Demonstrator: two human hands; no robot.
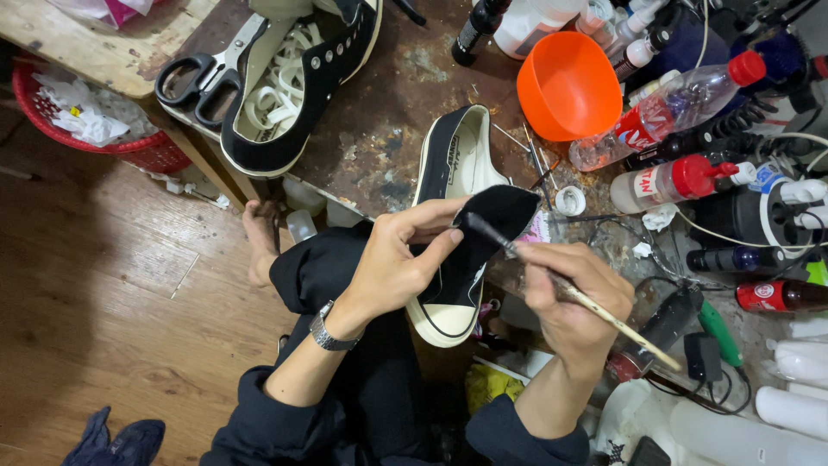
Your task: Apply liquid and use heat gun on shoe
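A black canvas sneaker (455, 185) with a white sole and cream lining lies over my lap and the edge of the stained workbench (379, 129). My left hand (398, 259), with a metal watch on the wrist, pinches the shoe's black tongue (504, 209) and pulls it up. My right hand (569, 298) grips a thin wooden-handled brush (595, 306); its dark tip rests on the tongue close to my left fingertips.
A second black sneaker (297, 82) with white laces inside and large black scissors (207, 73) lie at the bench's far left. An orange bowl (567, 85), plastic bottles (668, 108), cables and tools crowd the right. A red basket (95, 129) stands on the wooden floor.
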